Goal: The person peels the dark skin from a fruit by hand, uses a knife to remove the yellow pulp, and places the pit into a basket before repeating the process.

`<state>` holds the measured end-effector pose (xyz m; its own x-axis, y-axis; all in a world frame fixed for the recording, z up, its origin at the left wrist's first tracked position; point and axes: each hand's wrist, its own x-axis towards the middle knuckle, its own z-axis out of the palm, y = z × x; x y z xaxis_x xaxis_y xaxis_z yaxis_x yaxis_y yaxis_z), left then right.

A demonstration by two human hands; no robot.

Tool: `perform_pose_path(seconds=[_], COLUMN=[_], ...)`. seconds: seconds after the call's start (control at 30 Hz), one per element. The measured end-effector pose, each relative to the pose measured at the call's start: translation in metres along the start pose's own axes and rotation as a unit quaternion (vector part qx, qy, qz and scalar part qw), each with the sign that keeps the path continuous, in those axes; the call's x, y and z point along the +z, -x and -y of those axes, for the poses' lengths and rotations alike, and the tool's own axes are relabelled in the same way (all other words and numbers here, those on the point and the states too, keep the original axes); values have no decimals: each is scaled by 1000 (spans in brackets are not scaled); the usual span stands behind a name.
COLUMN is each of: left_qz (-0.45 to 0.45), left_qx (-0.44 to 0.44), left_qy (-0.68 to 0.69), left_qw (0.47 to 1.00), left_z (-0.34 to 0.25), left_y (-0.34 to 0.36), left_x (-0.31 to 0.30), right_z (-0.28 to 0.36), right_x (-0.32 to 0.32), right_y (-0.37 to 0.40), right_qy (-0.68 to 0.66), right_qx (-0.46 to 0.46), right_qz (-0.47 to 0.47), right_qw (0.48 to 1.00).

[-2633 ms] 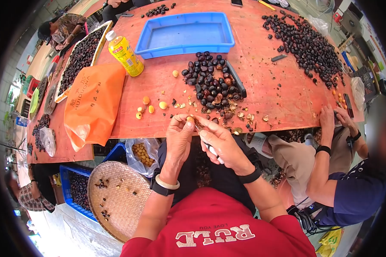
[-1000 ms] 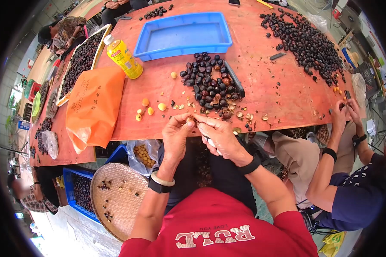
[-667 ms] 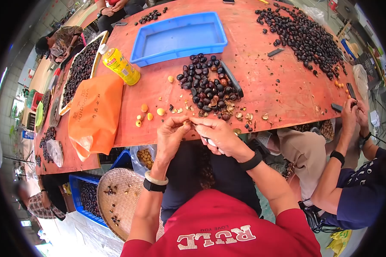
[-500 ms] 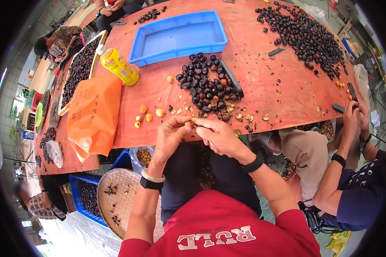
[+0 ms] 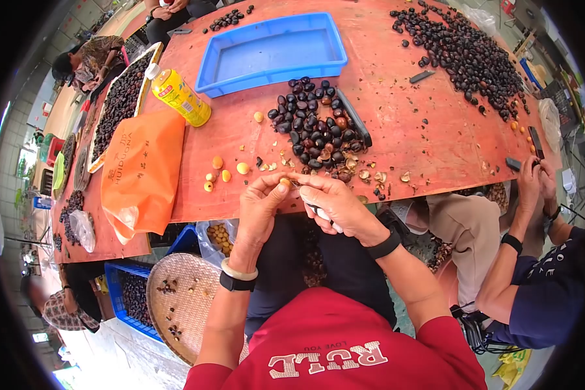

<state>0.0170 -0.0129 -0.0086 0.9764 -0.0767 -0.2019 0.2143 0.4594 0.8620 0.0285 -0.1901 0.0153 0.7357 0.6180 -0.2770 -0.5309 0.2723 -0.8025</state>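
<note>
My left hand [image 5: 259,207] pinches a small pale nut [image 5: 283,182] at the near edge of the red table [image 5: 422,136]. My right hand [image 5: 335,203] meets it from the right, fingertips on the nut, and grips a small white-handled tool [image 5: 325,215] in the palm. Just beyond my hands lies a heap of dark nuts [image 5: 315,130] with broken shell bits [image 5: 364,177] around it. A few peeled yellow kernels [image 5: 223,170] lie to the left of the heap.
An empty blue tray [image 5: 273,52], a yellow bottle [image 5: 179,96] and an orange bag [image 5: 140,170] sit on the table. A larger spread of dark nuts [image 5: 468,58] lies far right. A woven basket [image 5: 179,305] sits lower left. A person at right [image 5: 533,195] works with both hands.
My hands have stayed together on the nut, with small finger shifts. The view has drifted slightly. The person at right has raised both hands toward the table edge.
</note>
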Motion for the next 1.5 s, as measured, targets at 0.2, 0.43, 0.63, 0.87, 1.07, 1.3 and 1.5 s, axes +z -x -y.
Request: perform_pose_path(seconds=[0.2, 0.43, 0.63, 0.87, 1.07, 1.3, 1.5], left_qz=[-23, -51, -49, -40, -41, -25, -37], left_qx=[19, 22, 20, 29, 8, 28, 95], left_qy=[-63, -76, -86, -83, -82, -108, -207], left_qw=[998, 996, 995, 995, 996, 993, 973], left_z=[6, 2, 4, 3, 1, 6, -3], left_y=[0, 7, 5, 5, 7, 5, 3], left_x=[0, 7, 3, 6, 6, 3, 19], right_z=[-1, 0, 2, 0, 0, -3, -4], right_x=[3, 5, 5, 7, 9, 11, 9], right_y=[2, 6, 9, 9, 10, 7, -3], right_qy=[18, 61, 69, 14, 45, 60, 27], right_qx=[-4, -25, -25, -1, -30, -37, -14], right_qz=[-32, -14, -8, -31, -25, -49, -68], right_qw=[999, 998, 997, 999, 998, 996, 997])
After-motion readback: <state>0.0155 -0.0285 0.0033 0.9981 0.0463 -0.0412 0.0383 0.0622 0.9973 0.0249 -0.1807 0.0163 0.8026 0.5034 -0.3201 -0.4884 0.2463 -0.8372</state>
